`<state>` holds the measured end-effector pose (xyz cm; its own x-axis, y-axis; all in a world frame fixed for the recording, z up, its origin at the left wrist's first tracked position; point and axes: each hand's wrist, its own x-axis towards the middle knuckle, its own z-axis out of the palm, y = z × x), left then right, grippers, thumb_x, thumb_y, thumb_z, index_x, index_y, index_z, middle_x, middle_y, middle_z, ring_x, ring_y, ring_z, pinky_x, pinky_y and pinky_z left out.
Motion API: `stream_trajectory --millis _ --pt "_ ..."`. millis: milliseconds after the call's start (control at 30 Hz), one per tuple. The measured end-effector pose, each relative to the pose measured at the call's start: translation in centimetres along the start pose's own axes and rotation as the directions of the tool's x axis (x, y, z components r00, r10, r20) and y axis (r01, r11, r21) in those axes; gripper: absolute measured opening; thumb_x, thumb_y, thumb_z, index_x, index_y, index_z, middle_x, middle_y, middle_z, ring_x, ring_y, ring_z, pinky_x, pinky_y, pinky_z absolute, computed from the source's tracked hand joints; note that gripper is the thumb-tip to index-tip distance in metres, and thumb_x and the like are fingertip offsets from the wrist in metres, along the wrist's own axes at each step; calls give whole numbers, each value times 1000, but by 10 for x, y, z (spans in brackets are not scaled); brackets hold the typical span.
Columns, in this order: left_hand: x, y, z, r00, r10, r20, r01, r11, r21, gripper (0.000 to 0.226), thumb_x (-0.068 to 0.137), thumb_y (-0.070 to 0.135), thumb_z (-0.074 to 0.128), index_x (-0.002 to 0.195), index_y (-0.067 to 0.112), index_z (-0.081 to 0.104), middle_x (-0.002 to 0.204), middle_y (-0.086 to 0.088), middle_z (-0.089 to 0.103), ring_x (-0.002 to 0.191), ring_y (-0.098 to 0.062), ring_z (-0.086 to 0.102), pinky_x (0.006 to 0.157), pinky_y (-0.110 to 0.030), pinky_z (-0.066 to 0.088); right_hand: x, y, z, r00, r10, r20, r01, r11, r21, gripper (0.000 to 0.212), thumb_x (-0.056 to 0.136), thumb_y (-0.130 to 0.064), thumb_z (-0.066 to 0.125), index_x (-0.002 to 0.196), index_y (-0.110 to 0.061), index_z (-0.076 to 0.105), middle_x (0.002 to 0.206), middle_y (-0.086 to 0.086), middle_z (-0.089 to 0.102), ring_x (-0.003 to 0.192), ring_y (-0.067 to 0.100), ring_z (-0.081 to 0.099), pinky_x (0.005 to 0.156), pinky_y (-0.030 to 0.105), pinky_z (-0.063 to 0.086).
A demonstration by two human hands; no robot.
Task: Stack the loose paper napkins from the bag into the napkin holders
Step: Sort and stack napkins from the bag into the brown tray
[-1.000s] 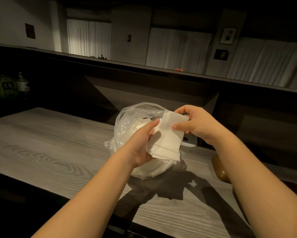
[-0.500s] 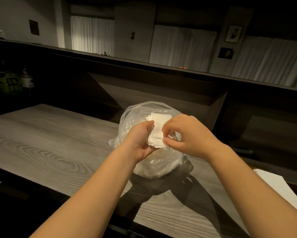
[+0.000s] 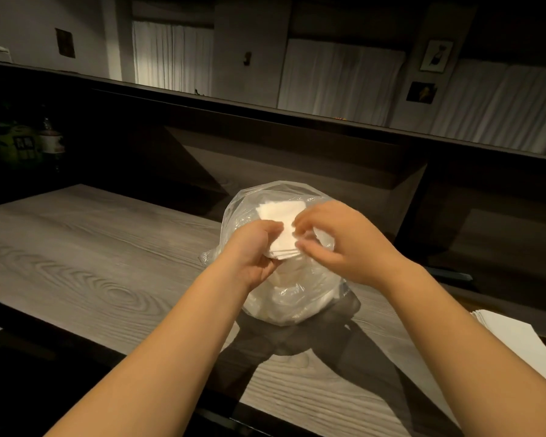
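Head view: no readable writing that we can make out; bottle point(image 3: 50, 138) at far left has a label, too dark and small to read. Two framed pics point(image 3: 436, 55) on back wall, curtains point(image 3: 173, 56) behind, dark ledge point(image 3: 296, 115) running across the frame. Wood-grain table point(image 3: 85, 247) w/ clear plastic bag point(image 3: 274, 298) sitting on it near center; bag holds white paper napkins, its top open toward us. White paper stack point(image 3: 517, 339) at right edge of table, partly cut off by frame. No napkin holder that we can see.

Hands meet over the bag mouth and block much of it. Left hand point(image 3: 252, 250) grips a small stack of napkins point(image 3: 284, 241), fingers curled around its lower-left side, palm turned up. Right hand point(image 3: 344, 244) is motion-blurred, fingers bent, tips at the stack's right edge and seemingly pinching it; exact contact hard to tell. Both forearms bare, reaching in from bottom of frame; they cast shadows on the table in front of the bag.
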<state>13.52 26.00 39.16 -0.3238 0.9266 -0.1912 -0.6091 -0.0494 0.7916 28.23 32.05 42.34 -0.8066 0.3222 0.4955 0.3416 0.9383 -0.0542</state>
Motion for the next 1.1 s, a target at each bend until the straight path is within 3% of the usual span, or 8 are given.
stream_trajectory --millis 133,267,467,600,667,800,1000,1100 --pt "0 14 -4 963 221 -151 -227 974 -24 25 96 -6 42 108 13 53 95 -8 62 83 -23 64 67 -33 58 8 12 -2 958 273 88 -277 960 35 12 95 -16 57 98 -27 59 101 -13 59 96 5 56 79 13 42" --pt "0 18 -7 938 324 -119 -302 938 172 36 92 -8 39 90 22 58 95 -6 63 84 -23 66 84 -43 57 10 13 12 841 293 455 -242 956 -167 32 91 -6 59 114 -28 61 117 -11 59 105 7 55 95 24 48" --pt "5 4 -5 958 283 -55 -251 912 323 31 101 9 42 119 32 53 115 1 61 108 -24 60 98 -44 51 14 12 11 623 436 650 -256 898 -357 36 83 -13 66 115 -21 54 112 0 58 97 20 57 86 33 53" --pt "5 -2 -2 961 276 -31 -248 901 355 31 102 11 42 124 31 54 113 4 60 104 -19 57 84 -35 49 16 10 23 698 398 595 -143 892 -429 8 89 -14 56 83 -12 60 80 3 58 77 22 55 64 26 44" --pt "6 -3 -2 960 279 -34 -247 895 372 35 102 12 42 132 28 53 114 5 59 106 -19 56 82 -33 48 16 8 27 715 404 570 -143 883 -447 22 92 -13 50 70 -16 53 69 0 51 68 19 48 57 25 35" --pt "7 -2 -2 961 272 -43 -235 891 389 41 103 13 42 141 26 49 132 1 56 120 -25 53 92 -38 46 16 12 30 727 413 548 -195 890 -412 29 97 -30 51 92 -11 71 81 3 66 75 19 59 75 35 53" --pt "7 -2 1 955 292 -58 -249 890 383 38 103 11 42 136 28 51 109 8 58 103 -15 56 86 -34 48 14 5 29 636 407 656 -144 897 -417 43 87 -7 56 128 -21 61 99 3 63 95 23 53 93 43 37" --pt "6 -4 2 955 287 -69 -239 889 390 38 103 12 42 136 28 52 122 4 57 111 -20 55 96 -39 48 12 -3 31 650 369 664 -68 899 -433 50 90 -6 52 129 -38 53 78 -5 46 92 22 44 99 44 30"
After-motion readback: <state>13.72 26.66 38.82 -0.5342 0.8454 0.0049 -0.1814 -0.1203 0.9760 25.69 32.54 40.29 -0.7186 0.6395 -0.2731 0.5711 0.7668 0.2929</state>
